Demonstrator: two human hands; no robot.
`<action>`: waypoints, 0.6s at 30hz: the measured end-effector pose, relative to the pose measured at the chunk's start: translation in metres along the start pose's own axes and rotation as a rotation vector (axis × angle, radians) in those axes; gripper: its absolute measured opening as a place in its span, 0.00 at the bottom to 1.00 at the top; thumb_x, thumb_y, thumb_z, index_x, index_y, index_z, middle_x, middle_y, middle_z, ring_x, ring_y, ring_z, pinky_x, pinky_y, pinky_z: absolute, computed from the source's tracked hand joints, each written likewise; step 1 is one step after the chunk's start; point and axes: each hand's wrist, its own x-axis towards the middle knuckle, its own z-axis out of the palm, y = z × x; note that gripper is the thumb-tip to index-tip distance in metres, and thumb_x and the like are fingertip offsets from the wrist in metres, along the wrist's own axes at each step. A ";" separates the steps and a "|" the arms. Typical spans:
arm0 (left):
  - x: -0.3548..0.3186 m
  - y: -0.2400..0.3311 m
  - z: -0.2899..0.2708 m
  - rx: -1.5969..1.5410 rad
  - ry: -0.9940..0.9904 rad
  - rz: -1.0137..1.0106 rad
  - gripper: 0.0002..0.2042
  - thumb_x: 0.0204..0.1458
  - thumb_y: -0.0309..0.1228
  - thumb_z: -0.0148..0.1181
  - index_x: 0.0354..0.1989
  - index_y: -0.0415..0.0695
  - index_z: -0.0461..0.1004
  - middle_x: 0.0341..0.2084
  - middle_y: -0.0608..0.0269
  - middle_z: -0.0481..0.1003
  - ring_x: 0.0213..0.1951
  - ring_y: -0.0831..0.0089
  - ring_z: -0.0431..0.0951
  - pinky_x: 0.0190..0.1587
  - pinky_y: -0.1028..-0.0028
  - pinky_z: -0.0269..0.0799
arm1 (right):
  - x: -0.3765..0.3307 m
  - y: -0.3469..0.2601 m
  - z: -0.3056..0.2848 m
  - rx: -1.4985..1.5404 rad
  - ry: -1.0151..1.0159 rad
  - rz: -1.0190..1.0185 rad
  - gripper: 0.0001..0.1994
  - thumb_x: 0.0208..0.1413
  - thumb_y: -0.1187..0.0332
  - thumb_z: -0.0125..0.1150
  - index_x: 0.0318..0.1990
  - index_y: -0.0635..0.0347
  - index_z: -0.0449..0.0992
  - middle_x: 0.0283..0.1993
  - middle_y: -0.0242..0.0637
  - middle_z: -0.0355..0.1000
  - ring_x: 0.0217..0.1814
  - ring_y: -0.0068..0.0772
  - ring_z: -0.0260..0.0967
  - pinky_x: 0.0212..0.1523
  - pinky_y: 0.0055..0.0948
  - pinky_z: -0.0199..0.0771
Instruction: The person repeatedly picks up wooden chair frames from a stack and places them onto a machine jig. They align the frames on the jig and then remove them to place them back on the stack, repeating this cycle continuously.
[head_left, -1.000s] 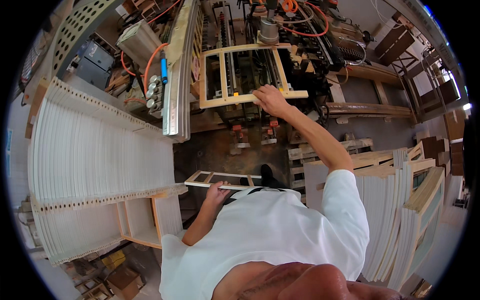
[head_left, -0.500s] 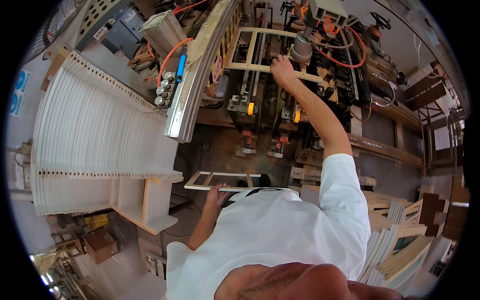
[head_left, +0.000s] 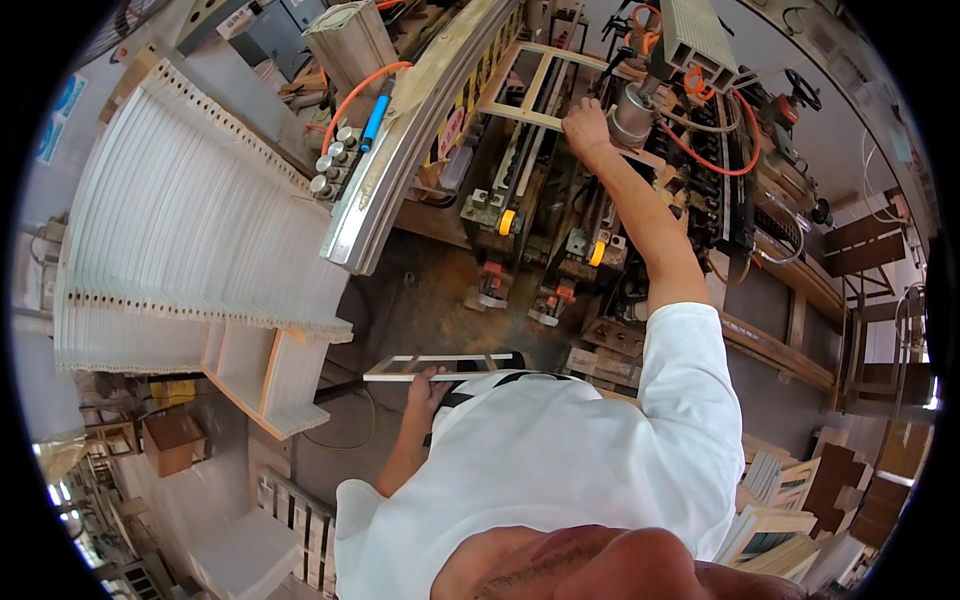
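Note:
My right hand reaches out to a pale wooden frame that lies in a machine. Its fingers are closed over the near rail, just left of a metal cylinder; the fingertips are partly hidden. Low at my waist, my left hand grips a second wooden frame by its near edge. That one has crossbars and is held nearly edge-on, with its right end against my body.
To the left stands a long row of stacked white-edged frames. A metal beam with a blue pen-shaped tool juts toward me. An orange hose loops right of the cylinder. Wooden pieces are piled at lower right.
My view has turned a little, so the machine sits farther right in the picture. Both hands stay on their frames; the frame at my waist now appears more edge-on.

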 end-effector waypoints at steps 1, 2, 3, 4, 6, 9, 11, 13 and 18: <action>0.002 -0.002 -0.001 -0.020 -0.005 -0.005 0.08 0.54 0.27 0.52 0.42 0.41 0.69 0.39 0.54 0.74 0.47 0.56 0.73 0.57 0.52 0.64 | 0.001 -0.002 -0.005 -0.007 -0.007 0.003 0.06 0.48 0.69 0.60 0.32 0.52 0.82 0.36 0.33 0.75 0.48 0.37 0.62 0.48 0.34 0.57; 0.003 -0.003 -0.003 -0.024 -0.025 0.002 0.10 0.55 0.27 0.52 0.45 0.40 0.69 0.40 0.54 0.73 0.48 0.56 0.72 0.57 0.52 0.64 | 0.001 -0.005 -0.010 -0.014 -0.013 0.006 0.06 0.48 0.69 0.60 0.32 0.52 0.82 0.36 0.33 0.75 0.48 0.37 0.62 0.48 0.34 0.57; 0.002 -0.003 0.001 -0.038 -0.035 0.003 0.11 0.55 0.27 0.52 0.46 0.39 0.68 0.41 0.54 0.73 0.48 0.56 0.72 0.58 0.52 0.64 | 0.001 -0.005 -0.013 -0.027 -0.023 0.016 0.06 0.48 0.69 0.60 0.32 0.52 0.82 0.36 0.33 0.75 0.48 0.37 0.62 0.48 0.34 0.56; 0.000 -0.003 0.005 -0.053 -0.044 0.005 0.12 0.56 0.28 0.52 0.47 0.39 0.68 0.41 0.54 0.73 0.48 0.56 0.72 0.58 0.52 0.64 | 0.001 -0.006 -0.012 -0.017 -0.031 0.012 0.06 0.47 0.69 0.60 0.32 0.51 0.82 0.36 0.33 0.75 0.48 0.37 0.62 0.48 0.34 0.56; -0.007 -0.001 0.014 -0.029 -0.052 0.020 0.08 0.56 0.28 0.53 0.42 0.40 0.69 0.40 0.56 0.75 0.48 0.58 0.73 0.56 0.54 0.66 | 0.002 -0.002 -0.011 -0.004 -0.048 0.011 0.06 0.47 0.69 0.61 0.32 0.51 0.82 0.36 0.33 0.74 0.48 0.37 0.62 0.47 0.34 0.56; -0.020 0.001 0.022 0.011 -0.084 0.048 0.03 0.56 0.27 0.52 0.35 0.43 0.70 0.37 0.60 0.76 0.47 0.62 0.75 0.55 0.57 0.68 | 0.004 -0.001 -0.009 -0.008 -0.061 0.013 0.06 0.46 0.69 0.61 0.32 0.53 0.82 0.38 0.36 0.74 0.49 0.38 0.63 0.47 0.35 0.58; -0.027 -0.001 0.018 -0.001 -0.142 0.092 0.07 0.56 0.28 0.54 0.40 0.40 0.71 0.39 0.59 0.76 0.47 0.62 0.74 0.54 0.57 0.67 | 0.008 -0.005 -0.012 -0.010 -0.077 0.008 0.06 0.46 0.70 0.60 0.32 0.55 0.81 0.39 0.38 0.74 0.49 0.39 0.63 0.46 0.35 0.58; -0.037 -0.001 0.025 0.014 -0.166 0.115 0.09 0.56 0.28 0.56 0.43 0.39 0.72 0.40 0.59 0.76 0.47 0.62 0.74 0.53 0.57 0.67 | 0.009 -0.006 -0.011 -0.032 -0.038 0.013 0.06 0.46 0.68 0.61 0.32 0.52 0.82 0.38 0.35 0.74 0.48 0.37 0.63 0.47 0.34 0.57; -0.076 0.010 0.050 0.148 -0.132 0.140 0.07 0.57 0.29 0.55 0.42 0.42 0.71 0.42 0.63 0.76 0.46 0.68 0.75 0.51 0.59 0.71 | 0.007 -0.001 -0.008 -0.045 -0.019 0.011 0.06 0.47 0.68 0.60 0.32 0.51 0.81 0.37 0.34 0.74 0.47 0.37 0.64 0.47 0.35 0.57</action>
